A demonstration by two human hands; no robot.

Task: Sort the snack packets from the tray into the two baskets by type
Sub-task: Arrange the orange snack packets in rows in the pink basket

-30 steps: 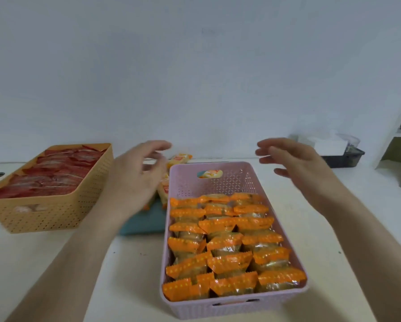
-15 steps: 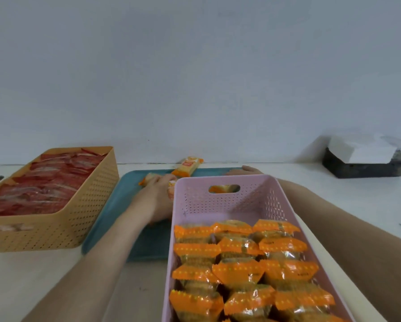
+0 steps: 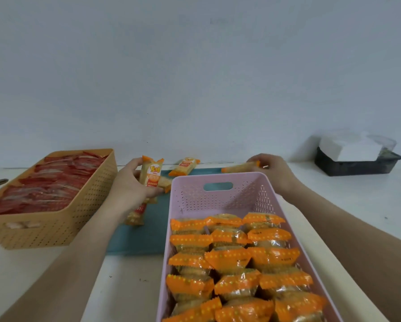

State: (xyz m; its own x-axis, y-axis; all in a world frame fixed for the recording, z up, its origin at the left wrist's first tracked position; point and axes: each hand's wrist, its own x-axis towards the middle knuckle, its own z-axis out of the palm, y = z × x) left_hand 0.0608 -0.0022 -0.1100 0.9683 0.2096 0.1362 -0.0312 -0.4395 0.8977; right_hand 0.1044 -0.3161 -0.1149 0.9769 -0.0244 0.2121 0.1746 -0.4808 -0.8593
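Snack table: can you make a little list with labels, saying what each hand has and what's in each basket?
left hand: holds an upright packet, orange and cream
right hand: grips a sideways packet behind the pink basket
pink basket: rows of orange packets, far end bare
yellow basket: red packets
teal tray: a loose packet at its far edge

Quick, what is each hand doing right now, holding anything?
Left hand: grips an upright snack packet.
Right hand: pinches a second packet, held sideways.
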